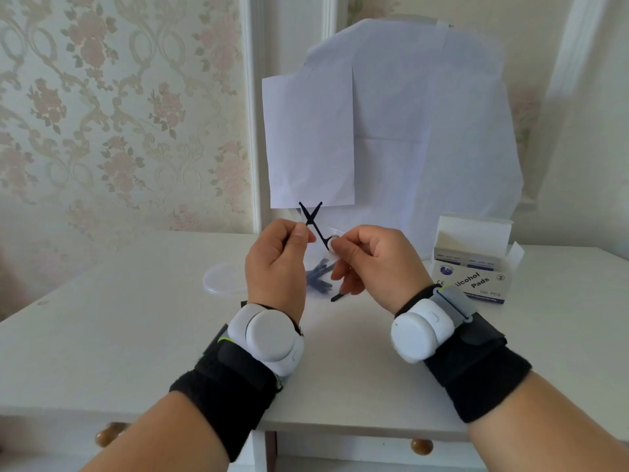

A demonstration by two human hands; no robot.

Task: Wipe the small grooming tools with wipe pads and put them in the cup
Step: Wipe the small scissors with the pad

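Small black scissors [311,218] are held up above the white table, blades spread in an X and pointing up. My left hand [277,264] pinches one handle arm between thumb and fingers. My right hand [367,260] pinches a white wipe pad [334,233] around the other arm of the scissors. Below the hands, several dark blue grooming tools [318,275] lie on the table, partly hidden. A thin black tool [338,297] lies just in front of them. No cup is clearly visible.
A clear round plastic lid [221,282] lies left of the tools. An open box of alcohol pads [473,264] stands at the right. White paper sheets [391,124] cover the wall behind. The table's front edge [340,429] has drawer knobs below.
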